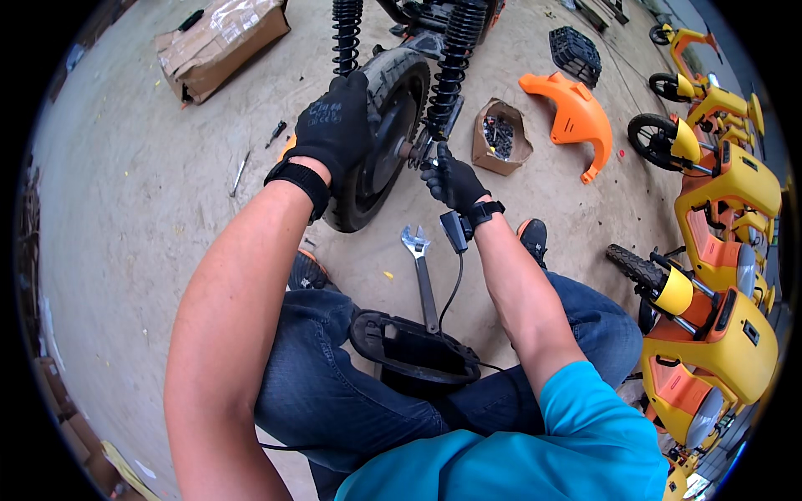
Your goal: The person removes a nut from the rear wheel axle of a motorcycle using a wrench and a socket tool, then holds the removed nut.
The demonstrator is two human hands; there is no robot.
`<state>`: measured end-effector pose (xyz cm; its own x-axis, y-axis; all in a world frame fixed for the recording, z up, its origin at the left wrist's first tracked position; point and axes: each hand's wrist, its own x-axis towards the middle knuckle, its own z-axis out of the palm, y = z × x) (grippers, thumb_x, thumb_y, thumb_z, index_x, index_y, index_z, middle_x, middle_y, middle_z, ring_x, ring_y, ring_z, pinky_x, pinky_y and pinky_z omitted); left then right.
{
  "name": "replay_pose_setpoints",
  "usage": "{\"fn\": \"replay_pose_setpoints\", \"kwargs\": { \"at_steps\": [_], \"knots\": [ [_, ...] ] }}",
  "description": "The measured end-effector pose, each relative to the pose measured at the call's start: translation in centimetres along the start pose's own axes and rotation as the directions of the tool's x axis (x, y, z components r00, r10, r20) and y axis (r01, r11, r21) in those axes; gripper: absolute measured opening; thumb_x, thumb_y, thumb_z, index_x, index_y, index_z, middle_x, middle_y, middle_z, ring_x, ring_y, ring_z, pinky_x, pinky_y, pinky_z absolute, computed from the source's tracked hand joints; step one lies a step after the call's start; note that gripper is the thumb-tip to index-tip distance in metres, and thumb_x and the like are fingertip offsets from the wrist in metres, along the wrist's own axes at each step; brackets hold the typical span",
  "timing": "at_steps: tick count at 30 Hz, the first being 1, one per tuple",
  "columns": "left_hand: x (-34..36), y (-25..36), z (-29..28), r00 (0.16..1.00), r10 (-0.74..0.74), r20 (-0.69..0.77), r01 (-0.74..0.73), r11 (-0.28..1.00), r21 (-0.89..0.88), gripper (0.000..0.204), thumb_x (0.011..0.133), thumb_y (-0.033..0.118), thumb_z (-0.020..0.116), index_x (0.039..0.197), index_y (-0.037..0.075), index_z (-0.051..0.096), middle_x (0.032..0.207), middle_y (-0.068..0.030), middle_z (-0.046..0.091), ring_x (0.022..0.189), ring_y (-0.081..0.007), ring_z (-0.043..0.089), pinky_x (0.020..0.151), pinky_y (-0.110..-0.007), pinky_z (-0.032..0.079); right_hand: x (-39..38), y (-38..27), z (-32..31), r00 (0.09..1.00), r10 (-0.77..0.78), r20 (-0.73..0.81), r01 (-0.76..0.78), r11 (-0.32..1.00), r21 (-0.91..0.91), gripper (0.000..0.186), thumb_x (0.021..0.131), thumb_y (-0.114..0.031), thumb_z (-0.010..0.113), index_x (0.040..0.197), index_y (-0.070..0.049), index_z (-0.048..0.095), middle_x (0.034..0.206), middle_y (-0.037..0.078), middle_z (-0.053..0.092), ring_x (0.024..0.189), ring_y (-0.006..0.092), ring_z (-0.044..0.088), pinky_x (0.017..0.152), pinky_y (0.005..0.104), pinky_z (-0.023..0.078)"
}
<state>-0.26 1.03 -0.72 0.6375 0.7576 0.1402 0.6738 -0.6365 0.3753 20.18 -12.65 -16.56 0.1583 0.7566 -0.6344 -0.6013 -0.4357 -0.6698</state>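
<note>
My left hand (334, 125), in a black glove, grips the upper left side of the tyre (393, 71) on a wheel held between two black coil springs. Its fingertips are partly hidden behind the tyre. At the right end of the axle (406, 150), my gloved right hand (455, 179) is closed, fingers pinched by the lower end of the right-hand coil spring (455, 67). What those fingers hold is too small to make out. An adjustable wrench (423, 275) with a dark handle lies below the wheel, its handle end against a black open-topped container (409, 351) between my legs.
An open carton of small hardware (501, 154) and an orange fender (576, 117) lie to the right. Beyond them is a black basket (575, 54). Yellow scooters (710, 351) line the right side. A cardboard box (221, 46) and a thin metal tool (240, 174) are leftward.
</note>
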Motion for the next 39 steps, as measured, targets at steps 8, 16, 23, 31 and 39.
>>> {"fn": "replay_pose_setpoints", "kwargs": {
  "at_steps": [8, 16, 23, 31, 39],
  "knots": [
    [0.2, -0.1, 0.0, 1.000, 0.010, 0.000, -0.010, 1.000, 0.012, 0.047, 0.083, 0.020, 0.062, 0.125, 0.007, 0.046, 0.114, -0.0229, 0.058, 0.100, -0.0421, 0.062, 0.083, -0.049, 0.051, 1.5, 1.7, 0.1, 0.968, -0.244, -0.049, 0.240, 0.968, -0.079, 0.035, 0.099, -0.038, 0.055, 0.091, -0.005, 0.056, 0.069, 0.004, 0.057, 0.055, 0.0115, 0.052, 0.050, 0.0246, 0.044],
    [0.2, 0.1, 0.4, 0.999, 0.032, -0.034, -0.032, 0.999, -0.006, 0.048, 0.082, 0.019, 0.063, 0.125, 0.006, 0.047, 0.115, -0.0226, 0.059, 0.100, -0.0417, 0.062, 0.083, -0.048, 0.051, 1.3, 2.9, 0.4, 0.884, -0.452, -0.119, 0.414, 0.876, -0.248, 0.035, 0.099, -0.038, 0.055, 0.093, -0.004, 0.058, 0.070, 0.006, 0.059, 0.058, 0.0136, 0.057, 0.052, 0.0266, 0.048],
    [-0.1, 0.3, -0.4, 1.000, -0.018, 0.011, 0.018, 1.000, 0.000, 0.048, 0.082, 0.018, 0.063, 0.125, 0.006, 0.047, 0.116, -0.0222, 0.058, 0.102, -0.0414, 0.062, 0.084, -0.048, 0.051, 0.5, 0.6, -0.1, 0.998, 0.030, 0.053, -0.030, 1.000, 0.004, 0.052, 0.097, -0.055, 0.048, 0.094, -0.004, 0.058, 0.066, 0.002, 0.055, 0.052, 0.0101, 0.048, 0.047, 0.0226, 0.041],
    [0.1, 0.4, -0.3, 1.000, -0.011, 0.010, 0.011, 1.000, 0.013, 0.047, 0.082, 0.018, 0.063, 0.125, 0.006, 0.047, 0.116, -0.0234, 0.058, 0.101, -0.0418, 0.062, 0.084, -0.048, 0.051, 1.6, 0.9, -0.5, 0.997, -0.074, -0.032, 0.073, 0.997, -0.027, 0.040, 0.097, -0.044, 0.055, 0.094, -0.004, 0.060, 0.066, 0.000, 0.052, 0.051, 0.0096, 0.046, 0.047, 0.0230, 0.040],
    [0.2, 0.2, -0.1, 1.000, -0.014, 0.013, 0.014, 1.000, 0.014, 0.046, 0.083, 0.021, 0.063, 0.124, 0.006, 0.048, 0.115, -0.0235, 0.058, 0.101, -0.0414, 0.062, 0.084, -0.048, 0.051, 0.7, 2.6, -0.2, 0.802, -0.597, 0.027, 0.509, 0.658, -0.555, 0.023, 0.092, -0.016, 0.059, 0.110, -0.003, 0.061, 0.081, 0.005, 0.062, 0.069, 0.0107, 0.058, 0.061, 0.0257, 0.049]
  ]
}}
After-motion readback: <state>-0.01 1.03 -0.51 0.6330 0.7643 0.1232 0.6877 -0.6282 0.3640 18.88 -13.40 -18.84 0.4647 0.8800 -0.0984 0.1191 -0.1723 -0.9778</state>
